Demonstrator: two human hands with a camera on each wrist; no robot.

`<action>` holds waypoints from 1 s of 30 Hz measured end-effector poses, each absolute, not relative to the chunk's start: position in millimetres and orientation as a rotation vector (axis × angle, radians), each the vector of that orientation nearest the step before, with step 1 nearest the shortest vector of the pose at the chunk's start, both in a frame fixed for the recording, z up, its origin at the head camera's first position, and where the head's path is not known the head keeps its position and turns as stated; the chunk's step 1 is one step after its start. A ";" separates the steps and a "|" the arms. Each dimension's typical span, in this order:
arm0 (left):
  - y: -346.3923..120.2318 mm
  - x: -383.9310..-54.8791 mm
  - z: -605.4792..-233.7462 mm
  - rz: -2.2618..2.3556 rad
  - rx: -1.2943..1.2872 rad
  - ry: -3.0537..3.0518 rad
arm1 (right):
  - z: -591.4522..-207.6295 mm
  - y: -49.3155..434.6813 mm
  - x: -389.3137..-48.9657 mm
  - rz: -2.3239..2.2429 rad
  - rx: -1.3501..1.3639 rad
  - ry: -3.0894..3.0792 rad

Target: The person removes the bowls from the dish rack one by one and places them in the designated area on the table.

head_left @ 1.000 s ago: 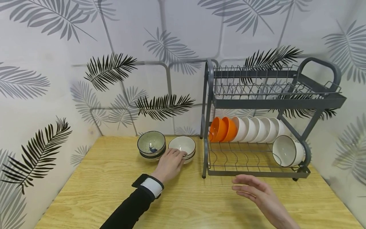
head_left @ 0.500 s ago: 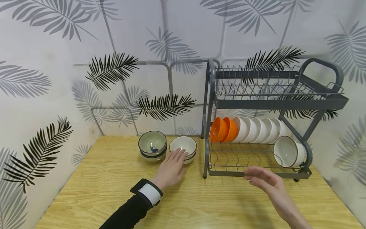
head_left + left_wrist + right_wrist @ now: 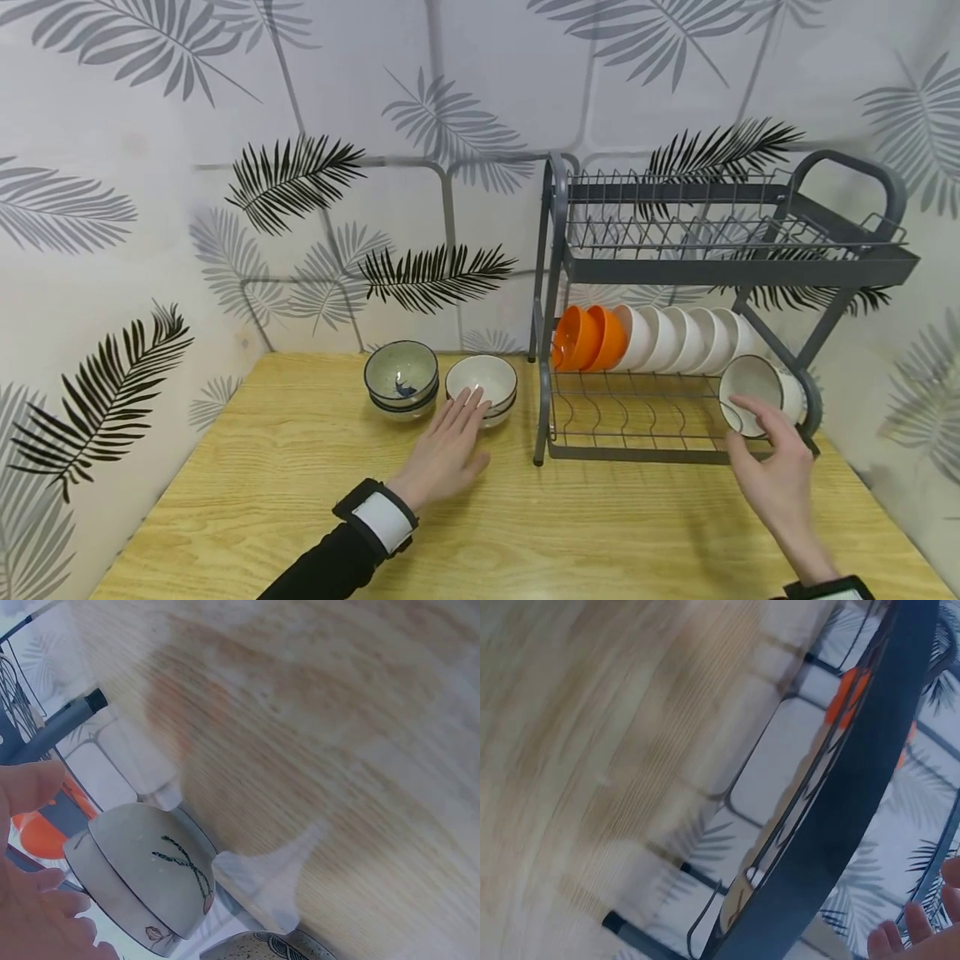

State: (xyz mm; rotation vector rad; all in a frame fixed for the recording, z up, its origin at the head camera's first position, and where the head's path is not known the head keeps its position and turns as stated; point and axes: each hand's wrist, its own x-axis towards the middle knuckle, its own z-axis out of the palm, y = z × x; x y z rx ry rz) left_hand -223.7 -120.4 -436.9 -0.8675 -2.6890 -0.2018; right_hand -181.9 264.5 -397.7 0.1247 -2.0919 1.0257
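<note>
My left hand (image 3: 442,452) stands in front of a stack of cream bowls (image 3: 486,380) with dark rims, fingers straight and spread toward them. In the left wrist view its fingers (image 3: 64,904) lie close beside the stacked bowls (image 3: 154,862), which have a plant pattern outside; contact is unclear. To their left sits a stack of greenish bowls (image 3: 400,371) with a blue mark inside. My right hand (image 3: 780,475) is at a cream bowl (image 3: 750,382) lying on its side at the rack's lower right, thumb and fingers apart before its rim. Whether it touches that bowl cannot be told.
A grey two-tier dish rack (image 3: 675,456) stands on the wooden table (image 3: 262,500) against the patterned wall. Its lower tier bears orange bowls (image 3: 606,337) and several white bowls (image 3: 678,340) in a row. The front rail (image 3: 862,787) crosses the right wrist view.
My left hand has drawn back slightly from the cream stack and its fingers have straightened. My right hand has moved right to the bowl at the rack's right end.
</note>
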 end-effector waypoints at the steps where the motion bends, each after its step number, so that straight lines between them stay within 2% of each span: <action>1: -120.7 -222.4 -436.7 -0.206 -0.869 -2.688 | -397.7 267.6 -185.0 0.997 0.129 -2.068; 19: -122.8 -204.5 -434.8 -0.211 -0.950 -2.668 | -411.4 309.3 -225.3 0.710 0.228 -2.113; 30: -122.8 -200.3 -437.5 -0.224 -0.989 -2.629 | -412.5 319.0 -246.4 0.596 0.166 -2.191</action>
